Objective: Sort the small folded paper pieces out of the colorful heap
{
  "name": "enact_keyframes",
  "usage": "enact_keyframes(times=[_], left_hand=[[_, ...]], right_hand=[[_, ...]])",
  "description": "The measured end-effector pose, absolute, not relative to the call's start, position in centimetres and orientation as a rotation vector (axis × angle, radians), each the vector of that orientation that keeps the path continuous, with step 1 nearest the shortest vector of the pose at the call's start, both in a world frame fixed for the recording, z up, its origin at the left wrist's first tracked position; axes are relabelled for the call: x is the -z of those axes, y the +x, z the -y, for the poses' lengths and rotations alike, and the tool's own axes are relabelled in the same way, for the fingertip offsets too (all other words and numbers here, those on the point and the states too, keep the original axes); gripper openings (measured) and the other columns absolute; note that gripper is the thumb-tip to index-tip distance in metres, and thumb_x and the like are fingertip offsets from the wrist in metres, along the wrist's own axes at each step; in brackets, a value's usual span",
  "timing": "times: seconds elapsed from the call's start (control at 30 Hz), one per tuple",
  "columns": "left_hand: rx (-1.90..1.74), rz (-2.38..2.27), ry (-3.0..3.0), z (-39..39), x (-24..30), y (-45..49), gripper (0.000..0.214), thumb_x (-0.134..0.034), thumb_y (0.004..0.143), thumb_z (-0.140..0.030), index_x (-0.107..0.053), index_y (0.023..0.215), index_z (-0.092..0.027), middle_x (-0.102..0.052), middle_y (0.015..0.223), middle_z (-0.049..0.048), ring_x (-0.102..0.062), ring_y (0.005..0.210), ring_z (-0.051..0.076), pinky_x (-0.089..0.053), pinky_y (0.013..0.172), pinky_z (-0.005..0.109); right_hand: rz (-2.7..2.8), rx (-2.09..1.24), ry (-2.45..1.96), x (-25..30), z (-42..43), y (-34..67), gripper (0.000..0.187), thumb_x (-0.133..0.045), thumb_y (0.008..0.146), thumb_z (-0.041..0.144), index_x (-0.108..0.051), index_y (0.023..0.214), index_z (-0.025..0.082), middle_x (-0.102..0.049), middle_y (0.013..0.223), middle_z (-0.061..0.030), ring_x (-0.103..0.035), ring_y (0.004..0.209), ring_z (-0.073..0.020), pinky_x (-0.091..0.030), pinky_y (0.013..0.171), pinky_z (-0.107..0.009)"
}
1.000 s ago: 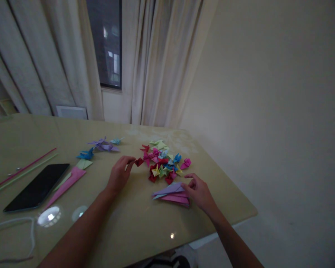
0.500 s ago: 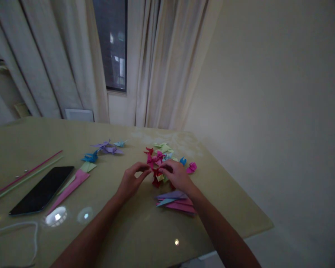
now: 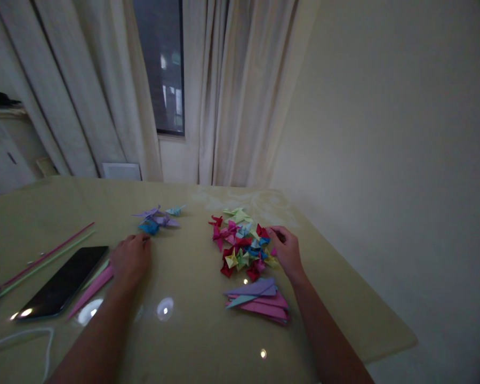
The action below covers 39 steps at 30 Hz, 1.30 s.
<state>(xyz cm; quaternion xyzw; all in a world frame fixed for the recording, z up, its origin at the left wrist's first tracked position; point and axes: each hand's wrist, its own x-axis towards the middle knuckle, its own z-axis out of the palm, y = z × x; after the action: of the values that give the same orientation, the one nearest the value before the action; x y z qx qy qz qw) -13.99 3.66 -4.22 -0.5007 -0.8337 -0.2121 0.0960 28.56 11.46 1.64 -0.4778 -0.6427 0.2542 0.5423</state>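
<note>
My left hand (image 3: 132, 258) reaches over to the left with curled fingers at a blue folded paper crane (image 3: 148, 227), which lies against purple paper cranes (image 3: 160, 217). Its fingertips are partly hidden, but they appear closed on the crane's near edge. On the right, my right hand (image 3: 285, 250) pinches a red paper crane (image 3: 262, 231) at the right side of a heap. In that heap several small cranes lie close together, among them a pink crane (image 3: 226, 232), a yellow crane (image 3: 231, 260) and a pale green crane (image 3: 238, 215).
A stack of folded paper strips (image 3: 260, 298) lies in front of the heap. Left of my left hand are a pink folded strip (image 3: 90, 290), a black phone (image 3: 64, 280) and thin pink and green sticks (image 3: 50, 256). A white cable (image 3: 20, 335) is near the front. A wall (image 3: 384, 160) bounds the right.
My hands have parted from over the heap. The left has moved left to the blue crane, which now sits closer to the purple ones; the right has shifted to the heap's right side.
</note>
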Motion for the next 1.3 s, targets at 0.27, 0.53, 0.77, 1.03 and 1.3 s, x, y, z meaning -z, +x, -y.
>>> enact_keyframes(times=[0.27,0.53,0.77,1.03,1.3], left_hand=[[0.703,2.407,-1.541,-4.9,3.6,-11.8,0.053,-0.045,0.101,-0.041,-0.052,0.151,-0.024,-0.043,0.161,0.0210,-0.044,0.142,0.047,-0.040,0.108,0.070],[0.986,2.325,-1.730,-4.7,3.4,-12.8,0.026,-0.050,0.092,-0.026,-0.068,0.109,-0.017,-0.074,0.117,0.0199,-0.069,0.114,0.036,-0.051,0.103,0.056],[1.487,1.941,-1.946,-4.2,3.4,-7.1,0.039,-0.064,0.091,-0.039,-0.055,0.125,-0.020,-0.078,0.105,0.0094,-0.076,0.095,0.024,-0.062,0.089,0.042],[1.729,1.538,-2.478,-2.6,3.1,1.1,0.054,-0.069,0.094,-0.036,-0.051,0.144,-0.027,-0.079,0.109,0.0056,-0.076,0.097,0.020,-0.063,0.091,0.040],[1.700,1.666,-2.418,-2.5,2.5,-1.3,0.038,-0.069,0.093,-0.037,-0.064,0.128,-0.024,-0.081,0.106,0.0077,-0.078,0.096,0.024,-0.064,0.089,0.043]], right_hand=[[1.694,-0.687,-1.035,-1.1,-10.4,26.9,0.034,-0.068,0.091,0.048,-0.082,0.096,0.018,-0.080,0.094,-0.0094,-0.071,0.083,-0.0232,-0.054,0.076,-0.033],[1.696,-0.668,-1.013,-1.0,-9.8,26.2,0.033,-0.065,0.093,0.048,-0.081,0.091,0.018,-0.080,0.090,-0.0090,-0.071,0.080,-0.0235,-0.053,0.075,-0.034],[1.790,-0.713,-0.919,-1.2,-8.4,24.7,0.031,-0.065,0.097,0.048,-0.081,0.094,0.020,-0.078,0.090,-0.0071,-0.069,0.080,-0.0220,-0.053,0.076,-0.032],[1.985,-0.826,-0.771,-1.6,-6.6,23.4,0.016,-0.072,0.095,0.037,-0.079,0.097,0.022,-0.076,0.093,-0.0038,-0.068,0.083,-0.0196,-0.051,0.076,-0.030],[1.922,-0.923,-0.802,-1.3,-6.9,23.2,0.031,-0.073,0.094,0.040,-0.075,0.118,0.022,-0.076,0.101,-0.0047,-0.068,0.086,-0.0192,-0.051,0.075,-0.028]])
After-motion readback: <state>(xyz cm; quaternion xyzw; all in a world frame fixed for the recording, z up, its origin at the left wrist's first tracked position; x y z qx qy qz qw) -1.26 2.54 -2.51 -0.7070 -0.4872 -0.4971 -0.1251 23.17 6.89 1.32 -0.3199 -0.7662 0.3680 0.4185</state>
